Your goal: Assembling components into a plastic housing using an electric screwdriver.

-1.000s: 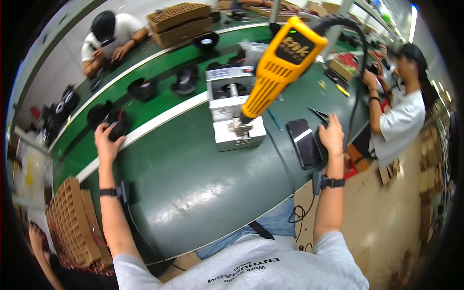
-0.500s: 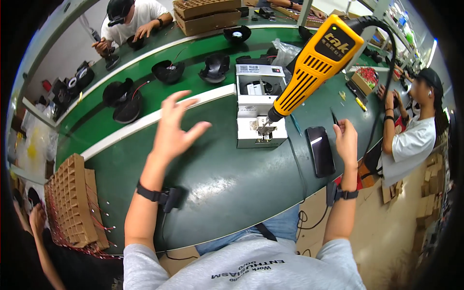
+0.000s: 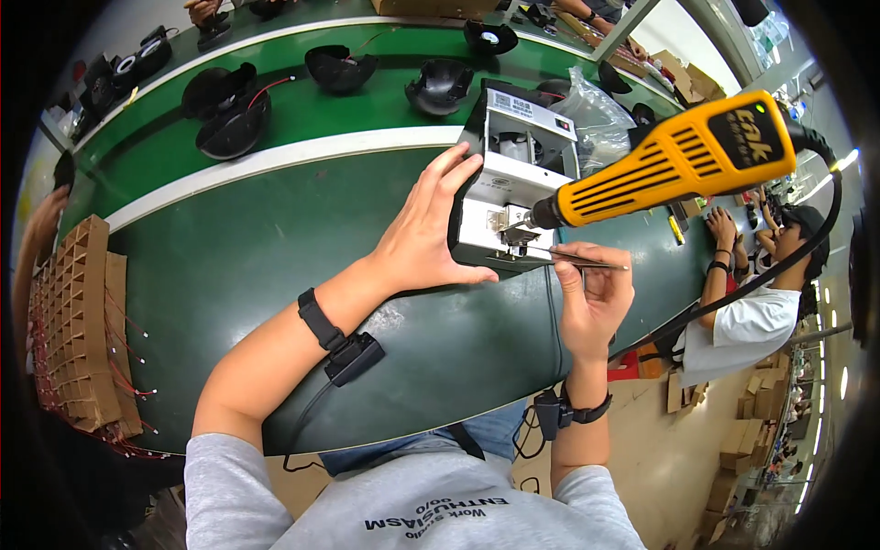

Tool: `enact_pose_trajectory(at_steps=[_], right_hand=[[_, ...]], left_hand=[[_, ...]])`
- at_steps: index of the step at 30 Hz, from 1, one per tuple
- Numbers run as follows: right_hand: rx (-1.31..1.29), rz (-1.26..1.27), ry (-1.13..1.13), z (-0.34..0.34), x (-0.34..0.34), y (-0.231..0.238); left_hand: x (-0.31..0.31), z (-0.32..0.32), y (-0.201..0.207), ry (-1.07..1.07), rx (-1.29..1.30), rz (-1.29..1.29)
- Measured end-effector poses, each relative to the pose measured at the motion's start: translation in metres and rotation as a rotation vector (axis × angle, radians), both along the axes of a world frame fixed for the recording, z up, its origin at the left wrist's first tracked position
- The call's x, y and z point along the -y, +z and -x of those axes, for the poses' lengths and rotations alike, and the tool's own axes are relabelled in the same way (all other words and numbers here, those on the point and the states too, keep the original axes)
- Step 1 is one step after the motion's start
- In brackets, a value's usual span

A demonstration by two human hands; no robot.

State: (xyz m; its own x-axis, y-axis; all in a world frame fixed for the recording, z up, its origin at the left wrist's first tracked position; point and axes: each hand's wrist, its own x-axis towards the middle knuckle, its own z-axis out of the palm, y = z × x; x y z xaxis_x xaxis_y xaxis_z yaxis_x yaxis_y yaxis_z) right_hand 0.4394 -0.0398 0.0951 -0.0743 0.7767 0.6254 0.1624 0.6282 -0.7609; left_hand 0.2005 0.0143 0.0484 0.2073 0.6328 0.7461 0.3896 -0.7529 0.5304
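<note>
A white box-shaped screw feeder (image 3: 477, 240) stands on the green table in front of me. My left hand (image 3: 417, 225) lies against its left side, fingers spread and thumb stretched along the front lower edge. My right hand (image 3: 594, 293) pinches thin dark tweezers (image 3: 550, 252), whose tip reaches the feeder's small metal outlet (image 3: 515, 229). A yellow electric screwdriver (image 3: 674, 163) slants in from the upper right, its bit pointing down at the same outlet. Neither of my hands is on the screwdriver. Its black cable (image 3: 830, 215) loops down on the right.
Black curved shells (image 3: 440, 87) lie on the green belt (image 3: 293, 110) beyond a white rail (image 3: 275, 165). A cardboard divider tray (image 3: 78, 321) with red wires stands at the left. Clear plastic bags (image 3: 591, 110) sit behind the feeder. A co-worker (image 3: 752, 312) sits at the right.
My left hand has come down from the air onto the feeder's side. My right hand has moved left with the tweezers to the outlet. My view has shifted.
</note>
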Motion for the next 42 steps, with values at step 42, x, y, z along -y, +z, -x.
enact_pose_trajectory(at_steps=[42], right_hand=[[0.179, 0.419, 0.257, -0.013, -0.065, 0.03]], left_hand=[[-0.004, 0.001, -0.007, 0.0, 0.005, -0.026]])
